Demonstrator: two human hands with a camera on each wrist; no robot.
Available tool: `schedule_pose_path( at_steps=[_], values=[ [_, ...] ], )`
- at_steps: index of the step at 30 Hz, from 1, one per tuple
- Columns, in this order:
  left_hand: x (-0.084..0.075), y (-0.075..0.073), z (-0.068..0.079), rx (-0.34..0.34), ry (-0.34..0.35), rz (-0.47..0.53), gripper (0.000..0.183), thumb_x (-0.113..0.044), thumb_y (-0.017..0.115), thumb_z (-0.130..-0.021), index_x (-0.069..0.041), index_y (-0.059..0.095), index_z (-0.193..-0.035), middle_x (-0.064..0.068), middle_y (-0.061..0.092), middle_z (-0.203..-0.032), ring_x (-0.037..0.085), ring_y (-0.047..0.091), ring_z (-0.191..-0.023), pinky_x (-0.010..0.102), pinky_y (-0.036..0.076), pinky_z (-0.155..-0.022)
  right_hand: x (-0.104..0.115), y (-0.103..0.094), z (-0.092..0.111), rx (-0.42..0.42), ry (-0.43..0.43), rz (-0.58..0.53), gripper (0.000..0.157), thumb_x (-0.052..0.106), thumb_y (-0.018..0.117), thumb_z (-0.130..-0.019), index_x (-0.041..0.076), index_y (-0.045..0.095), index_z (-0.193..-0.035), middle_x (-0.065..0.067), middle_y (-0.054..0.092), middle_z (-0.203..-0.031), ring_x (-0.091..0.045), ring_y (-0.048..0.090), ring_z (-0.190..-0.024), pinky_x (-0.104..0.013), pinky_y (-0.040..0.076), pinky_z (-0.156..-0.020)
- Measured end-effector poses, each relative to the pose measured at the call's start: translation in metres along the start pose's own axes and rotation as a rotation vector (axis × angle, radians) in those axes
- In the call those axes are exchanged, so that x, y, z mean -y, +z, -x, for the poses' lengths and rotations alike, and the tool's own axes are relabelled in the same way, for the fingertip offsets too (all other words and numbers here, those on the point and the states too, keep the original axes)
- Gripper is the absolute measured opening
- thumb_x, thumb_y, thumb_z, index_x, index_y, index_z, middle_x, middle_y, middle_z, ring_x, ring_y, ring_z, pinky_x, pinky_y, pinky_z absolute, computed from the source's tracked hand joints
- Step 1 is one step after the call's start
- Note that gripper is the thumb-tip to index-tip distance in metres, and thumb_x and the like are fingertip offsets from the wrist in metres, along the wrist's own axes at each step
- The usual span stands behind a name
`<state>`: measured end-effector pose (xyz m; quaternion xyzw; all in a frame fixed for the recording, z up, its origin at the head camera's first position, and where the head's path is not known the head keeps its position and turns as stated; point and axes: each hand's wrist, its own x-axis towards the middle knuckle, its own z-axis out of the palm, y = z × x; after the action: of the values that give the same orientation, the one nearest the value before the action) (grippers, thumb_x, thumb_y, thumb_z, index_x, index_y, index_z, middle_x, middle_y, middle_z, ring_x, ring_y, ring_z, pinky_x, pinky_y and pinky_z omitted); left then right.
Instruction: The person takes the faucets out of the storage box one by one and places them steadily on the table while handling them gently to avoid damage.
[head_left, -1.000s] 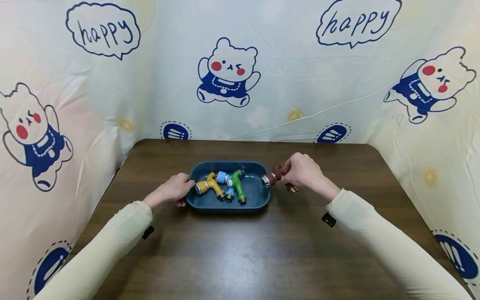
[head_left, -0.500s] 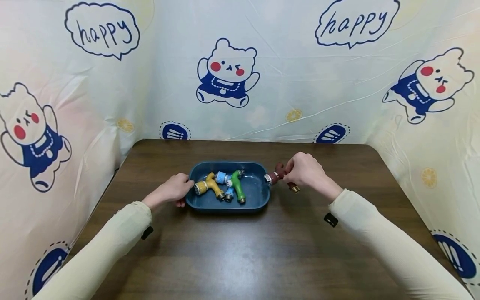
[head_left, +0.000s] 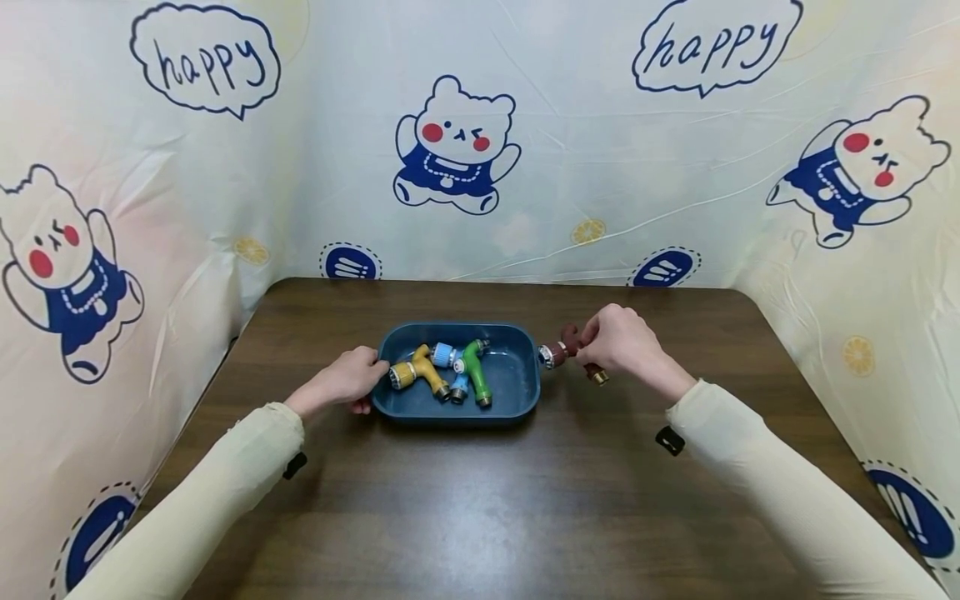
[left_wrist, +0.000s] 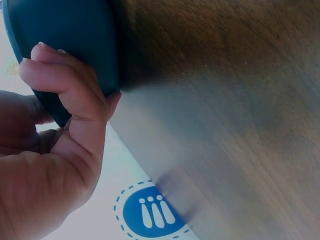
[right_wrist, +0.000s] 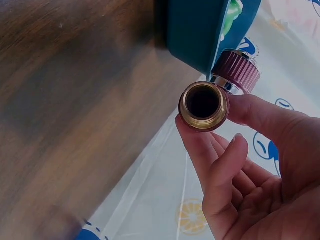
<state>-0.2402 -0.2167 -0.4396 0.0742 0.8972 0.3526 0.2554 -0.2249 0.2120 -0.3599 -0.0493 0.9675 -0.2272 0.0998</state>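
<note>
My left hand [head_left: 347,377] grips the left end of a blue oval tray [head_left: 516,379]. In the left wrist view its fingers [left_wrist: 75,82] curl against the tray's outer wall. My right hand [head_left: 621,338] pinches a brown tap [head_left: 557,353] just beyond the tray's right rim, above the table. A ribbed collar [right_wrist: 237,72] and an open brass-coloured threaded end [right_wrist: 202,106] show on this tap in the right wrist view. Inside the tray lie a yellow tap [head_left: 423,368], a light blue tap [head_left: 447,356] and a green tap [head_left: 476,372], the green one partly covering the blue.
The dark wooden table [head_left: 450,508] extends around the tray on every side. Behind and beside it hangs a pale printed cloth [head_left: 570,150] with bears and lettering.
My right hand has shifted slightly right with the brown tap. The tap's collar, earlier overlapping the tray's right rim, is now just outside it. The left hand and the tray stay put.
</note>
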Motion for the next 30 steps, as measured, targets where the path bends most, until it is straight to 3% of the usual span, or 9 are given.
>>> schedule_pose_path(
  at_steps=[3,7,30],
  values=[
    [-0.015,0.002,0.012,-0.021,-0.012,-0.007,0.031,-0.017,0.039,-0.111,0.009,0.056,-0.115,0.015,0.065,-0.065,0.019,0.065,-0.047,0.034,0.059,-0.048,-0.002,0.0,0.0,-0.002,0.002,-0.008,0.012,0.02,0.085,-0.085,0.009,0.081,-0.087,-0.004,0.074,-0.082,-0.023,0.065,-0.074,-0.035,0.052,-0.06],
    [-0.022,0.003,0.017,-0.043,-0.01,-0.032,0.031,-0.016,0.038,-0.111,0.009,0.057,-0.114,0.013,0.064,-0.063,0.016,0.063,-0.046,0.031,0.057,-0.047,-0.005,0.001,-0.001,-0.009,0.003,-0.023,0.012,0.019,0.084,-0.086,0.008,0.08,-0.087,-0.004,0.074,-0.079,-0.022,0.066,-0.072,-0.034,0.054,-0.06],
    [-0.019,-0.003,0.012,-0.022,-0.038,-0.054,0.033,-0.021,0.042,-0.11,0.005,0.062,-0.104,0.009,0.062,-0.063,0.013,0.06,-0.047,0.028,0.055,-0.048,-0.026,0.002,-0.007,-0.021,0.022,-0.022,0.013,0.019,0.084,-0.084,0.007,0.081,-0.087,-0.005,0.074,-0.081,-0.022,0.068,-0.073,-0.036,0.056,-0.062]
  ],
)
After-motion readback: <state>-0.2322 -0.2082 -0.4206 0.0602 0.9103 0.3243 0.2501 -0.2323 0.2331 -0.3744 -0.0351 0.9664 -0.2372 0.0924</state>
